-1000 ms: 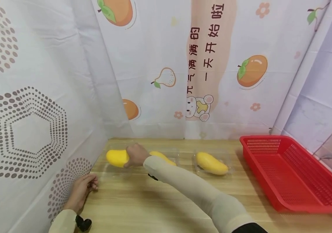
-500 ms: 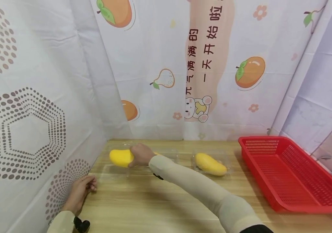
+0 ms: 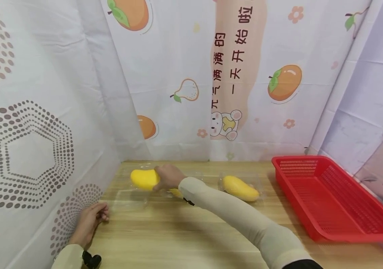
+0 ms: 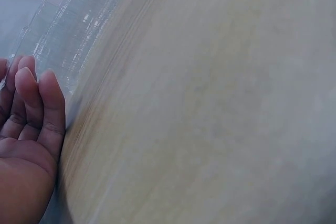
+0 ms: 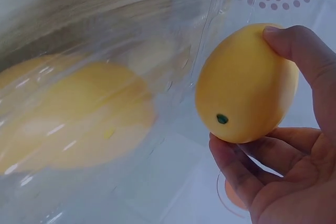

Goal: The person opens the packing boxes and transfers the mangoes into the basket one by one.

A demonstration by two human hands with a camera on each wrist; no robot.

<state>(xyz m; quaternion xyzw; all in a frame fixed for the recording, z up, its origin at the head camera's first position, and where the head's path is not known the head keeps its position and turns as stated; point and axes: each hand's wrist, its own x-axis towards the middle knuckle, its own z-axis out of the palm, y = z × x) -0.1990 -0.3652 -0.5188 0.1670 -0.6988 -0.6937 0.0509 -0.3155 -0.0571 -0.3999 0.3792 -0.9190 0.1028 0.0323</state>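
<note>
Right hand (image 3: pixel 169 176): grasps held mango (image 3: pixel 144 179) between thumb and fingers.
Held mango: yellow, at left clear plastic container (image 3: pixel 132 203); cannot tell whether inside or just above.
Left hand (image 3: pixel 91 220): relaxed, fingers loosely bent, nothing gripped; by left edge of wooden tabletop (image 3: pixel 178 243).
Middle mango (image 3: pixel 176 192): mostly hidden behind right hand.
Third mango (image 3: pixel 240 188): in right clear plastic container (image 3: pixel 261 183), near red plastic basket (image 3: pixel 326 201).
</note>
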